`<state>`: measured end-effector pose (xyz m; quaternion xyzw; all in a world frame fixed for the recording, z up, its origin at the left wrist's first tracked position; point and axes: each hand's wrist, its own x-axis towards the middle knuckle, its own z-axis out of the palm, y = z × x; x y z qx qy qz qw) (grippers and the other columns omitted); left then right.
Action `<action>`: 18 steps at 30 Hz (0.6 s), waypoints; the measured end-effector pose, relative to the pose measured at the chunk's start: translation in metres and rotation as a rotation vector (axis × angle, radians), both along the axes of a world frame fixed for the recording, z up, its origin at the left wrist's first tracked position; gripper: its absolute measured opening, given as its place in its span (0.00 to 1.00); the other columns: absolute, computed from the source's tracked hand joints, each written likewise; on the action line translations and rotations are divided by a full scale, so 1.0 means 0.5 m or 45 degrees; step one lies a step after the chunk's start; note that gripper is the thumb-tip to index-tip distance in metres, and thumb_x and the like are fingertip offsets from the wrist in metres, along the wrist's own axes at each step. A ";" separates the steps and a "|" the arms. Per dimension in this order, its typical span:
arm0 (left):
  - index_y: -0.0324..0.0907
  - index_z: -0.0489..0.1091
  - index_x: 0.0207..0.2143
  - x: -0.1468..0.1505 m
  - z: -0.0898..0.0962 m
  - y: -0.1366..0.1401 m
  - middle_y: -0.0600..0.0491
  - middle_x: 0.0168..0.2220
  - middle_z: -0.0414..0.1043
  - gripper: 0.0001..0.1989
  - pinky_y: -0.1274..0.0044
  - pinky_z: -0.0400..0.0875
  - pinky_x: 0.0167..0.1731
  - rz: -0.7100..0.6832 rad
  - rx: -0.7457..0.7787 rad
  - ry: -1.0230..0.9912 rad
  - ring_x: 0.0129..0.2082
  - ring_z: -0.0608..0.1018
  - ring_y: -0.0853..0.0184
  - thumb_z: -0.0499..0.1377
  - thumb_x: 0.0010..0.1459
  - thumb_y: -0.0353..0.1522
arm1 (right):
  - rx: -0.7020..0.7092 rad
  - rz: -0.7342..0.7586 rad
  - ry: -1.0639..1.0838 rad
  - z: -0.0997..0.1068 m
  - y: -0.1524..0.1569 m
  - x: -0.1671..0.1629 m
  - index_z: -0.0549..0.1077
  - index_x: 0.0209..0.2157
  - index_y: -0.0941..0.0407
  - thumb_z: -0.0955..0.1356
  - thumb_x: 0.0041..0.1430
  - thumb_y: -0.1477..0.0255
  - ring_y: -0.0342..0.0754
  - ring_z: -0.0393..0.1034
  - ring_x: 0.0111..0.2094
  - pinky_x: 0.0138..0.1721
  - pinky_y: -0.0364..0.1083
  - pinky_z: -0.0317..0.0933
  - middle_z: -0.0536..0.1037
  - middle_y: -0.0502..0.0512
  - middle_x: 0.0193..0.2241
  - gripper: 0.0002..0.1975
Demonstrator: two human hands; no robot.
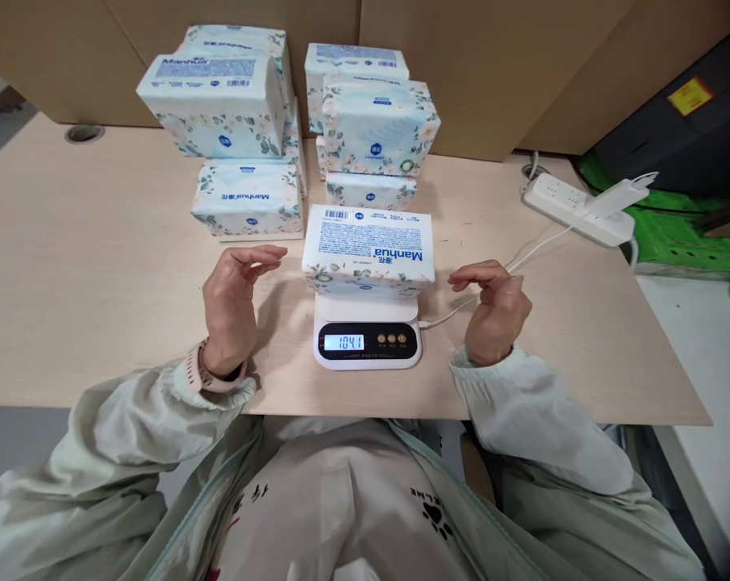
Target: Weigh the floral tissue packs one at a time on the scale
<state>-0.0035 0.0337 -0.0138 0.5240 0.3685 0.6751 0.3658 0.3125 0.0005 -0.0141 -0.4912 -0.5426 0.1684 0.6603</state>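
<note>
A floral tissue pack point(368, 246) lies on the white digital kitchen scale point(368, 343), whose lit display reads 104.1. To the left of the pack is my left hand point(235, 303), fingers stretched toward it and apart from it, holding nothing. My right hand point(491, 307) is at the other side, its fingers also extended and clear of the pack, with nothing in it. Both hands hover by the table, palms facing inward. The underside of the pack hides the rear of the scale platform.
Behind the scale stand two stacks of similar tissue packs, one left point(219, 113) and one right point(380, 125). Brown cardboard point(461, 73) walls the table's back. A white cable point(540, 242) runs from the scale toward a power strip point(576, 211). Green and black boxes are at the right.
</note>
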 end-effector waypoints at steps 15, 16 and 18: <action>0.42 0.83 0.38 0.009 0.024 -0.011 0.45 0.42 0.86 0.24 0.67 0.77 0.47 -0.021 -0.079 -0.143 0.46 0.85 0.57 0.55 0.74 0.48 | 0.018 0.052 -0.009 0.007 -0.010 -0.008 0.85 0.33 0.50 0.61 0.77 0.50 0.51 0.73 0.31 0.35 0.55 0.63 0.82 0.55 0.30 0.29; 0.42 0.83 0.38 0.011 0.027 -0.012 0.45 0.41 0.86 0.24 0.67 0.77 0.47 -0.014 -0.089 -0.145 0.46 0.85 0.58 0.55 0.73 0.48 | 0.020 0.055 -0.010 0.006 -0.010 -0.007 0.86 0.33 0.50 0.60 0.77 0.51 0.51 0.73 0.31 0.35 0.55 0.63 0.82 0.55 0.30 0.29; 0.44 0.84 0.37 0.014 0.032 -0.014 0.46 0.41 0.86 0.24 0.68 0.77 0.47 0.000 -0.118 -0.153 0.45 0.85 0.58 0.56 0.72 0.49 | 0.019 0.056 -0.025 0.004 -0.010 -0.005 0.86 0.34 0.50 0.60 0.78 0.51 0.51 0.73 0.31 0.36 0.55 0.63 0.81 0.55 0.30 0.29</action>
